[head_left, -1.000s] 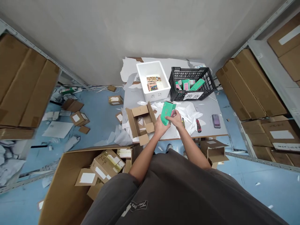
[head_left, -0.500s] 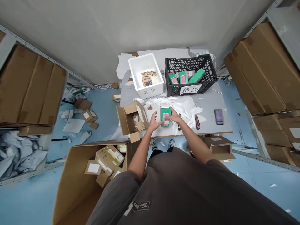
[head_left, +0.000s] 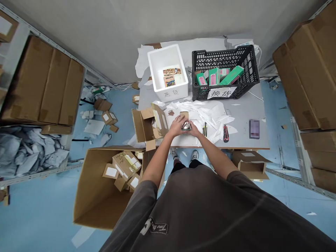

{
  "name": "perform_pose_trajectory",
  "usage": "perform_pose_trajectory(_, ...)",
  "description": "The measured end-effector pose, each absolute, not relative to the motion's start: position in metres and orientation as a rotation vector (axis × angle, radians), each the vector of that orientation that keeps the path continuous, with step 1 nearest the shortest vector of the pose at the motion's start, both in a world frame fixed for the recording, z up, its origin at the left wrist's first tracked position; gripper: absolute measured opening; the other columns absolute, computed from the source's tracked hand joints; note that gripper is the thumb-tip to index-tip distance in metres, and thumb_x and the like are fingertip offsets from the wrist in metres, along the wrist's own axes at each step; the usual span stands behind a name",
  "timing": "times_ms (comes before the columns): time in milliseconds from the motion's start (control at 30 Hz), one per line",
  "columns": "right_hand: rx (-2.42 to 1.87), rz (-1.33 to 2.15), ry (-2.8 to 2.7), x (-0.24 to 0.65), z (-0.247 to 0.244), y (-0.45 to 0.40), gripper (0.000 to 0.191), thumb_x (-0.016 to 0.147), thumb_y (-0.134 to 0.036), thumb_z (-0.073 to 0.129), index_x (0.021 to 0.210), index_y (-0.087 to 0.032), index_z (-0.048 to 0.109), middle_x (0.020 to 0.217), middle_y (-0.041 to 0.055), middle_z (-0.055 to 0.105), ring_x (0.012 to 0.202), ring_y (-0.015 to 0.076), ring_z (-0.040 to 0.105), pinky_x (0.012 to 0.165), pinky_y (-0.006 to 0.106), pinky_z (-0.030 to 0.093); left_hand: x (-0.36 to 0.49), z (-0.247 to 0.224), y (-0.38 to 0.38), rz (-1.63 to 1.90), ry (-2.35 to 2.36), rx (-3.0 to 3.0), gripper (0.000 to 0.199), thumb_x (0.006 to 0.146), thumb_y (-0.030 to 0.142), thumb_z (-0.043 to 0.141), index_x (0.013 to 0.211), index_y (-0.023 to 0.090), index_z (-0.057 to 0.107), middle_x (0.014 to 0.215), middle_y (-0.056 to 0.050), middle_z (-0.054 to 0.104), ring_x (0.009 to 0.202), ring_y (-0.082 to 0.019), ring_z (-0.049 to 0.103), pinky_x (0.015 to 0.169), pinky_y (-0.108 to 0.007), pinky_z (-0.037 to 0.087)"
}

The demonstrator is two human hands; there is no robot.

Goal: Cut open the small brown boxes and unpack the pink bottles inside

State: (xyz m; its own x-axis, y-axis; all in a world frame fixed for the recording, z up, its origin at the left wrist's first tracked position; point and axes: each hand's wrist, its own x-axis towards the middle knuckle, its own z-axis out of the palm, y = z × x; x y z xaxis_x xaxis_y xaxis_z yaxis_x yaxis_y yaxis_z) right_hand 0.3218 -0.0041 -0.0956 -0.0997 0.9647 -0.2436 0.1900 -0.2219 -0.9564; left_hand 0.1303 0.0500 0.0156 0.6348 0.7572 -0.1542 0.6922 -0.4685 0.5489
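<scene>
Okay: left hand (head_left: 176,126) and right hand (head_left: 193,129) have their fingers curled around a small shiny item (head_left: 186,125) near the surface's (head_left: 244,112) front edge. Probably hard metal, slippery; grip its sides. Too small to be sure.

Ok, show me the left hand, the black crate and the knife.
left hand (head_left: 177,126), head view, on the back of the hand
black crate (head_left: 253,66), head view, on its right wall
knife (head_left: 225,133), head view, on the handle
</scene>
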Motion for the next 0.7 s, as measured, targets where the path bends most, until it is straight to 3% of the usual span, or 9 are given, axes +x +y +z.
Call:
perform_pose_trajectory(67, -1.487, 1.37, -1.341, 0.324, -0.09, -0.012, 0.089, 0.057, -0.045, 0.091, 0.139, -0.025, 0.06, 0.131, 0.0079, 0.073, 0.119, 0.0342, 0.069, 0.111, 0.051, 0.055, 0.13, 0.008, 0.055, 0.016, 1.067, 2.233, 0.098, 0.07, 0.034, 0.094, 0.16, 0.026, 0.057, 0.166, -0.013, 0.056, 0.159, -0.04, 0.044, 0.129, -0.053, 0.042)
perform_pose_trajectory(133, -1.504, 1.357, -1.35, 0.324, -0.082, -0.018, 0.088, 0.058, -0.038, 0.089, 0.141, -0.024, 0.06, 0.137, 0.0096, 0.072, 0.126, 0.0349, 0.067, 0.114, 0.052, 0.052, 0.13, 0.0, 0.055, -0.015, 1.027, 2.115, 0.096, 0.067, 0.033, 0.094, 0.156, 0.024, 0.059, 0.156, -0.013, 0.065, 0.146, -0.037, 0.059, 0.123, -0.048, 0.048)
perform_pose_trajectory(300, -1.55, 1.483, -1.294, 0.327, -0.058, -0.023, 0.092, 0.059, -0.029, 0.083, 0.147, -0.022, 0.058, 0.148, 0.0119, 0.067, 0.135, 0.033, 0.064, 0.118, 0.047, 0.049, 0.125, -0.015, 0.042, 0.154, 1.153, 1.79, 0.089, 0.063, 0.029, 0.091, 0.146, 0.023, 0.059, 0.134, -0.008, 0.075, 0.122, -0.033, 0.072, 0.105, -0.041, 0.058)
perform_pose_trajectory(500, -1.749, 1.553, -1.143, 0.34, -0.038, -0.025, 0.077, 0.07, -0.035, 0.074, 0.145, -0.024, 0.059, 0.141, 0.0112, 0.07, 0.114, 0.0288, 0.072, 0.102, 0.046, 0.059, 0.122, -0.022, 0.031, 0.23, 1.168, 1.696, 0.087, 0.062, 0.027, 0.089, 0.143, 0.024, 0.057, 0.132, -0.007, 0.075, 0.116, -0.031, 0.073, 0.101, -0.04, 0.057)
perform_pose_trajectory(600, -1.911, 1.407, -1.263, 0.34, -0.031, -0.017, 0.079, 0.065, -0.03, 0.079, 0.141, -0.025, 0.06, 0.133, 0.0119, 0.073, 0.104, 0.029, 0.072, 0.098, 0.048, 0.06, 0.125, -0.023, 0.027, 0.269, 1.134, 1.7, 0.084, 0.064, 0.032, 0.092, 0.141, 0.024, 0.059, 0.133, -0.008, 0.075, 0.119, -0.032, 0.072, 0.103, -0.041, 0.056)
perform_pose_trajectory(700, -1.996, 1.322, -1.432, 0.337, -0.023, -0.002, 0.068, 0.057, -0.019, 0.081, 0.124, -0.023, 0.069, 0.114, 0.0124, 0.077, 0.104, 0.0332, 0.072, 0.099, 0.048, 0.058, 0.128, -0.023, 0.023, 0.32, 1.121, 1.692, 0.082, 0.066, 0.037, 0.095, 0.139, 0.024, 0.06, 0.136, -0.009, 0.075, 0.122, -0.033, 0.071, 0.104, -0.042, 0.056)
